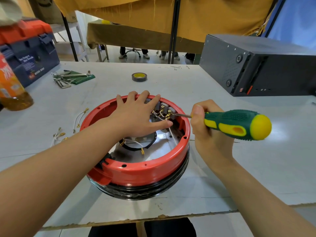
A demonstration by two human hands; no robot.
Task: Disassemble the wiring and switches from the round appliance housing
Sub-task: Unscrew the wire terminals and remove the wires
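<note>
The round red housing point(142, 170) lies upside down in the middle of the table, on a black base ring. Grey switches point(165, 106) with brass terminals and white wires sit against its far inner wall. My left hand point(138, 115) rests flat over the far rim, fingers spread, thumb inside near the wires. My right hand point(208, 132) grips a green and yellow screwdriver point(236, 124); its metal tip touches a brass terminal point(170, 114) at the rightmost switch. A loose white wire with a brass connector point(142, 152) lies inside the housing.
Several removed white wires point(80, 118) lie on the table left of the housing. Hex keys on a green pouch point(71, 78) and a tape roll point(139, 76) sit farther back. A blue and red toolbox point(29, 53) stands at far left, a dark computer case point(256, 65) at right.
</note>
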